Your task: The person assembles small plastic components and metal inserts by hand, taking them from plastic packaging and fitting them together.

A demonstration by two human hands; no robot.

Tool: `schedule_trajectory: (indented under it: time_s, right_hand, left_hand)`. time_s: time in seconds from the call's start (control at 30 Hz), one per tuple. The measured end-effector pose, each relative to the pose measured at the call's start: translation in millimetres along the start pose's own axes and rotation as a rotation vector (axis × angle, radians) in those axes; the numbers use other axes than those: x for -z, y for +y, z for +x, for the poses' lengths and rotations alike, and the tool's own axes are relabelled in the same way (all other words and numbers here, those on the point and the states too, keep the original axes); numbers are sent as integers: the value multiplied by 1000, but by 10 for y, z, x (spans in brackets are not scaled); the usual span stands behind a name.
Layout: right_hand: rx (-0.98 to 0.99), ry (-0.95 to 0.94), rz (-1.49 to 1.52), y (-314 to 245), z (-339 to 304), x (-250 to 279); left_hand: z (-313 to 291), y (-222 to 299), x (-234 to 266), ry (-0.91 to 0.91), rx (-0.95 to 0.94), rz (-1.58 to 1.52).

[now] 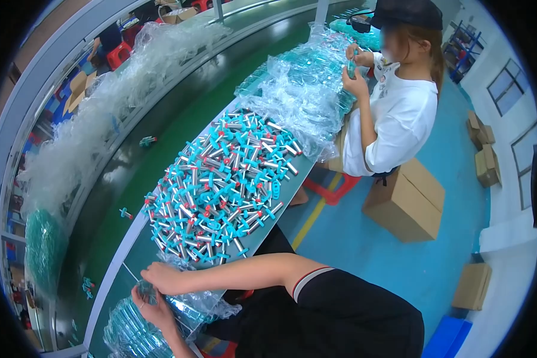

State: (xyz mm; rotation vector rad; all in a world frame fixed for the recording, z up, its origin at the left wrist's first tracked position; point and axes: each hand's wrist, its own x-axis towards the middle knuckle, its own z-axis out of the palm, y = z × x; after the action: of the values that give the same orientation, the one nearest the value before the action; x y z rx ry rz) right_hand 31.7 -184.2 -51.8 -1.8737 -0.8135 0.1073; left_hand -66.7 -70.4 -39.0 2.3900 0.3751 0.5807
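Observation:
My right hand (160, 278) and my left hand (154, 309) meet at the near end of the worktable (122, 259). Together they pinch a small teal plastic part (145, 291) between the fingers. My right forearm reaches in from the right in a black sleeve. Just beyond my hands lies a big pile of teal-and-silver parts (221, 185) with red tips. Under my left hand sits a clear plastic bag of teal pieces (131, 331).
A co-worker in a white shirt (394, 113) sits farther along and holds a teal piece near crumpled clear bags (304, 89). A dark green conveyor belt (179, 119) runs on the left with a few stray parts. Cardboard boxes (406, 200) stand on the blue floor.

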Motion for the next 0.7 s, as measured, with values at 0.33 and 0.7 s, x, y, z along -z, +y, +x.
schedule_trajectory:
  time_s: [0.33, 0.7]
  right_hand:
    - [101, 75, -175, 149, 126, 7]
    - [18, -61, -6, 2, 63, 32]
  left_hand:
    - [165, 65, -53, 35, 95, -246]
    - [22, -7, 19, 111, 127, -204]
